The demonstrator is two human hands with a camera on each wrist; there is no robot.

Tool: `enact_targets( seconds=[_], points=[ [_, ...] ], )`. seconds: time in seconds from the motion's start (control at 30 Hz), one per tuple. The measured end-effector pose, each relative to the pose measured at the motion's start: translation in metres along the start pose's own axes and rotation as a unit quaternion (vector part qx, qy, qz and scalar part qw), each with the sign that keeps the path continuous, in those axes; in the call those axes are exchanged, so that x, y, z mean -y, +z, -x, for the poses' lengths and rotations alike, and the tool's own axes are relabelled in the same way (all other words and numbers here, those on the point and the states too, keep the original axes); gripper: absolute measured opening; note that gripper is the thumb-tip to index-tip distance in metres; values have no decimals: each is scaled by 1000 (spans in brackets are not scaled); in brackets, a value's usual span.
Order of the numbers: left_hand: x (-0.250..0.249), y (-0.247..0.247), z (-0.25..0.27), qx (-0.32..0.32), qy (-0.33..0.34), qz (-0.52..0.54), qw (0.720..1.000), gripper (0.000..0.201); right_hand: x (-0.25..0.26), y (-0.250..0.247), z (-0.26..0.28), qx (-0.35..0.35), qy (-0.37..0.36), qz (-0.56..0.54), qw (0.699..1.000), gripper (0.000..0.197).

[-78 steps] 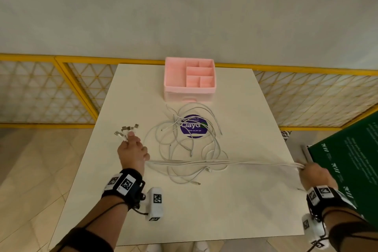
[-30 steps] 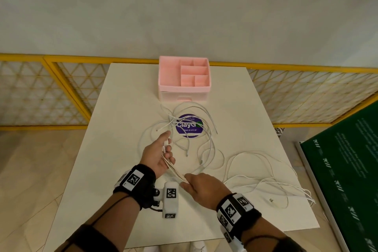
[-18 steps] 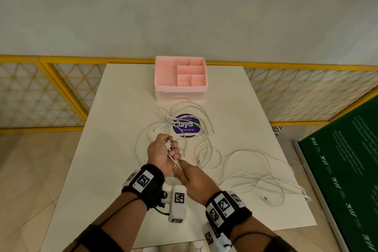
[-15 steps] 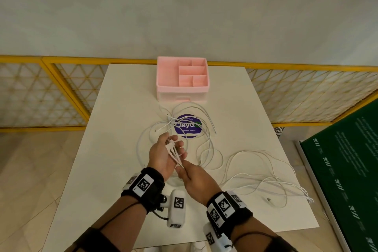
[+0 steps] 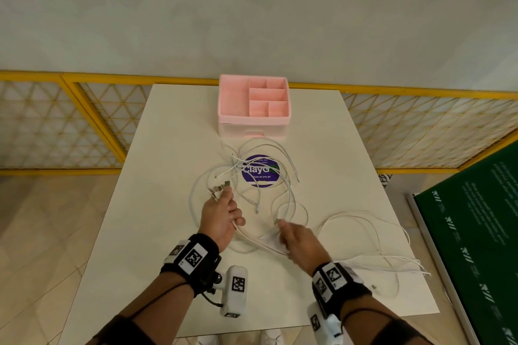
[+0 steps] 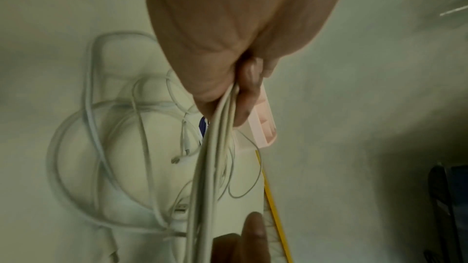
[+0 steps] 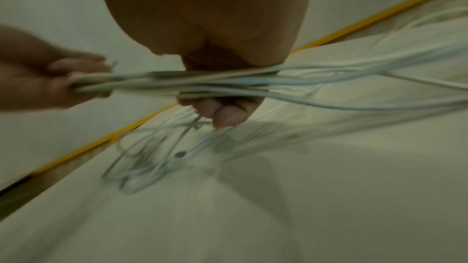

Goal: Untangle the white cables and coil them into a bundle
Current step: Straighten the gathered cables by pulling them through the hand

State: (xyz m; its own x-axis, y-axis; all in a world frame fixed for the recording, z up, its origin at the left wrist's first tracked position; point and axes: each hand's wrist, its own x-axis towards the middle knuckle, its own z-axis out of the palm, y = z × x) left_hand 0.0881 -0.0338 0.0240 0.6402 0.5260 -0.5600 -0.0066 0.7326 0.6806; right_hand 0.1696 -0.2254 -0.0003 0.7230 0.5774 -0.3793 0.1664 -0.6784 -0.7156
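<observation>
Several white cables [image 5: 260, 243] lie tangled on the white table [image 5: 157, 246]. My left hand [image 5: 221, 216] grips a bunch of them just behind their metal plugs [image 5: 218, 189], which stick out past the fingers. The bunch runs down and right into my right hand [image 5: 300, 241], which is blurred. In the right wrist view the cables [image 7: 228, 83] cross the right hand [image 7: 207, 17] with its fingers curled round them. The left wrist view shows the left hand [image 6: 228, 27] squeezing the strands [image 6: 210, 157]. Loose loops [image 5: 361, 211] trail to the right front corner.
A pink compartment organizer [image 5: 253, 126] stands at the table's far edge. A purple round sticker [image 5: 260, 173] lies under the tangle. A yellow mesh fence [image 5: 84, 126] runs behind the table. A green board [image 5: 476, 246] leans close on the right.
The hands were together half a second ago. Now my right hand has slid right along the bunch, away from the left hand, which still holds the plug ends.
</observation>
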Motion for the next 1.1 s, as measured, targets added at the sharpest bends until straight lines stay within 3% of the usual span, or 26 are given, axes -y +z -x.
enact_targets(
  seconds=[0.1,0.23,0.3,0.4,0.6,0.83,0.93,1.03,1.1],
  points=[
    [9,0,5,-1,-17,-15,1000,33,-21,-15,-33,-134,60,14,989,22],
    [12,3,14,13,-25,-25,999,33,-28,-27,-55,-89,196,93,972,46],
    [9,1,15,12,-18,-17,1000,30,-27,-29,-57,-70,226,121,964,41],
    [3,1,15,11,-10,-6,1000,29,-24,-30,-61,-55,235,151,959,30],
    [-5,4,14,29,2,13,999,24,-24,-42,-65,-93,247,115,958,35],
    [-4,6,15,49,-7,-1,999,27,-20,-30,-57,-87,239,116,960,33],
    [-6,5,14,43,-12,9,999,29,-15,-43,-59,-125,245,47,960,34],
    [-10,7,15,42,-6,7,999,28,2,-67,-69,-216,196,-61,954,23],
    [-11,11,14,43,-5,6,999,30,21,-83,-74,-220,187,-169,942,17]
  ],
)
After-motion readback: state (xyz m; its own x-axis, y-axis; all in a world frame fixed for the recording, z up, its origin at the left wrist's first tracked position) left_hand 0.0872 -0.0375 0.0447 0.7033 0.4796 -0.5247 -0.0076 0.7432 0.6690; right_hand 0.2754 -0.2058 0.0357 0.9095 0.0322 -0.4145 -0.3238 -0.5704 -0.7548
